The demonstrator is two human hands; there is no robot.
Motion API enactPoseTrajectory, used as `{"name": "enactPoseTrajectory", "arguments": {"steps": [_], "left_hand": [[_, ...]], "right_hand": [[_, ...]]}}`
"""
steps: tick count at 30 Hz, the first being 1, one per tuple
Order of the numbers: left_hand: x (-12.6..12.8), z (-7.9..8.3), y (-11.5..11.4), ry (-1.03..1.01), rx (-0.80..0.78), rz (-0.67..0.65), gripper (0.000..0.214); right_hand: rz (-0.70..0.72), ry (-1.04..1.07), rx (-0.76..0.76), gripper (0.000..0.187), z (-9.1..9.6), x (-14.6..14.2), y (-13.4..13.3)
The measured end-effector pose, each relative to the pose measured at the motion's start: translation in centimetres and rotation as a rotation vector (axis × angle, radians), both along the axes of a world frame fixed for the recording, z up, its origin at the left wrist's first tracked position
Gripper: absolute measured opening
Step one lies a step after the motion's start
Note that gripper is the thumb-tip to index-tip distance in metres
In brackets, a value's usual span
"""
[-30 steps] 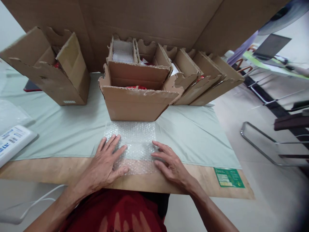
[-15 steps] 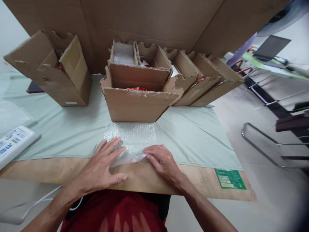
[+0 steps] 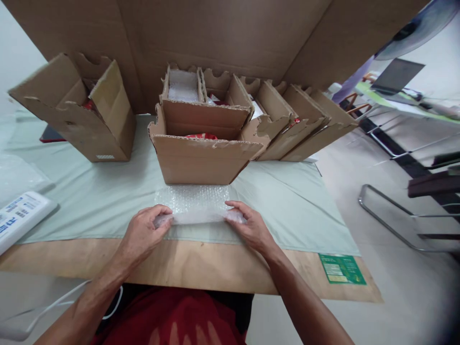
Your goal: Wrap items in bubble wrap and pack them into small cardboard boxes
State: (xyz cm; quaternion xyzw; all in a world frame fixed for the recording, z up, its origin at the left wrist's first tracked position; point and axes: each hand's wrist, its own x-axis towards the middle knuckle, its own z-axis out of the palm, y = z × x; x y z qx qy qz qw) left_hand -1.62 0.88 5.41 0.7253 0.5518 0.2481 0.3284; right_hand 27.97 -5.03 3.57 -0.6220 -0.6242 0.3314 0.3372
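Observation:
A sheet of clear bubble wrap (image 3: 194, 197) lies on the pale green cloth, its near part folded over into a band. My left hand (image 3: 145, 235) is closed on the left end of that folded band, thumb below and fingers on top. At the right end, my right hand (image 3: 249, 226) grips the band in the same way. Whether anything lies inside the fold cannot be made out. Just beyond the wrap stands an open cardboard box (image 3: 212, 160) with something red inside.
Behind stand several cardboard bins, one holding bubble-wrap pieces (image 3: 183, 86). Another cardboard box (image 3: 108, 129) stands at the left. A white package (image 3: 25, 215) lies at the left edge. A green card (image 3: 342, 269) is on the bare wood at the front right.
The near edge of the bubble wrap has been folded away from me. My left hand, flat and spread before, now grips the left end; my right hand has shifted to the right end.

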Motion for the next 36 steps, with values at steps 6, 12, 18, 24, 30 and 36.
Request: {"name": "enactPoseTrajectory", "arguments": {"steps": [6,12,18,24,30,36], "left_hand": [[-1.3,-0.4,-0.7,-0.093,-0.124,0.078,0.03],[-2.1,-0.8,-0.8,-0.078,-0.153,0.058,0.044],[-1.7,-1.7,-0.8,0.157,0.056,0.056,0.041],[-1.8,-3.1,-1.1,0.382,0.264,0.019,0.04],[-2.1,-3.2,-1.0,0.458,0.268,-0.008,0.042],[-2.2,-2.2,-0.3,0.5,0.245,0.066,0.047]], "right_hand": [[0.009,0.086,-0.093,0.021,0.8,-0.9,-1.2],[0.0,0.101,-0.114,0.022,1.8,-0.6,-1.8],[-0.062,-0.086,-0.068,0.02,1.5,-0.5,0.3],[-0.112,-0.406,0.01,0.012,0.4,-1.1,2.3],[-0.16,-0.532,0.082,0.011,-1.1,-1.0,2.1],[-0.156,-0.665,0.169,0.031,-1.2,-1.0,2.9]]}}
